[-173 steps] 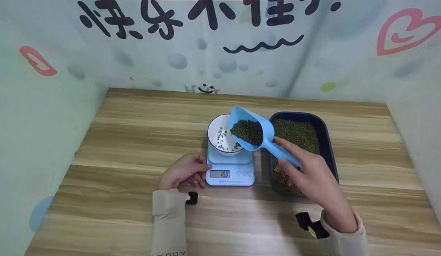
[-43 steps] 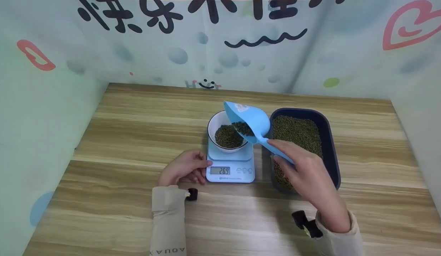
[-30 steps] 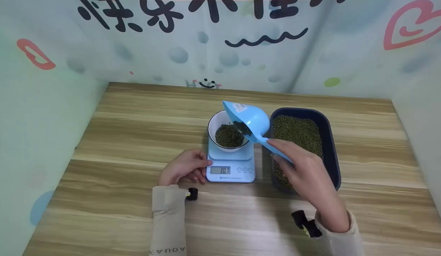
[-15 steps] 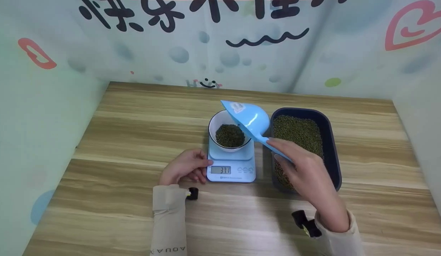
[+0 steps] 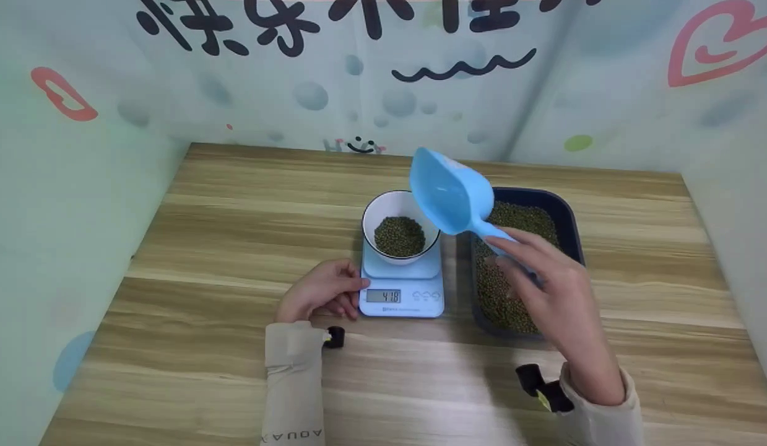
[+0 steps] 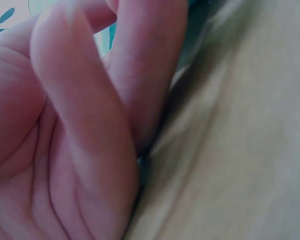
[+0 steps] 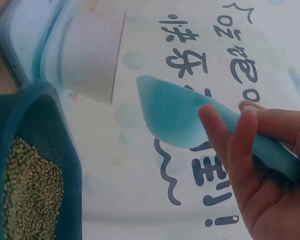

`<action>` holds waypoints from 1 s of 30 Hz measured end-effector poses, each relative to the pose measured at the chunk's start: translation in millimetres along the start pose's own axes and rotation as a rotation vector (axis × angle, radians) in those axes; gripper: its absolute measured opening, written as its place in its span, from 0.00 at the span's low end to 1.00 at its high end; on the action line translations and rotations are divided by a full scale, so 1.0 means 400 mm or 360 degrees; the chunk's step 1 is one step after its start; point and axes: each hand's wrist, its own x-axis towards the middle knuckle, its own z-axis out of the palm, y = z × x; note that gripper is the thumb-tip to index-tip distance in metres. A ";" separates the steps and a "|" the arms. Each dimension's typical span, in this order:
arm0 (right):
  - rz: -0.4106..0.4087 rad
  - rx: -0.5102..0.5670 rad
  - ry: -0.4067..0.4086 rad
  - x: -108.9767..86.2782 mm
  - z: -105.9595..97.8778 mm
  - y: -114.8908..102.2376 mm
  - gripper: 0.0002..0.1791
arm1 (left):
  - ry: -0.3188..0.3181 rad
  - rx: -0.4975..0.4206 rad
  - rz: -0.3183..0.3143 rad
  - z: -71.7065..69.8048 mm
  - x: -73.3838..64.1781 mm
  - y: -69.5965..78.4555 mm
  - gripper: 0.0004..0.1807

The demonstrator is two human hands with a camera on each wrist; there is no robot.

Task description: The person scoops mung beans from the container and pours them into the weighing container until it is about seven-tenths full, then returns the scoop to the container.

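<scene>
at upper centre, the right hand point(image 5: 553, 282) grips the blue scoop point(image 5: 445, 192); the left hand point(image 5: 321, 289) touches the kitchen scale point(image 5: 414, 305), its grip unclear. a low swing could tip the white bowl point(image 5: 378, 214), spilling mung beans point(image 5: 400, 237).

Pale printed sheeting point(image 5: 253, 99) (black lettering point(image 5: 372, 25), pink heart point(image 5: 675, 73)) stands behind and beside the wood-grain table point(image 5: 191, 365)
</scene>
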 end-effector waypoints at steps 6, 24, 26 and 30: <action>0.0247 0.0530 0.0322 0.003 -0.070 -0.038 0.12 | -0.0011 0.0021 -0.0010 -0.001 0.004 -0.003 0.15; 0.0391 0.1218 0.0029 -0.062 -0.211 0.001 0.14 | 0.0002 0.0029 -0.0012 -0.003 0.000 -0.007 0.17; 0.0411 0.1226 0.0032 -0.066 -0.216 0.003 0.15 | -0.0003 0.0032 -0.0002 -0.002 0.001 -0.008 0.18; 0.0445 0.1175 0.0070 -0.068 -0.220 0.007 0.13 | -0.0015 0.0027 0.0013 -0.001 0.005 -0.008 0.18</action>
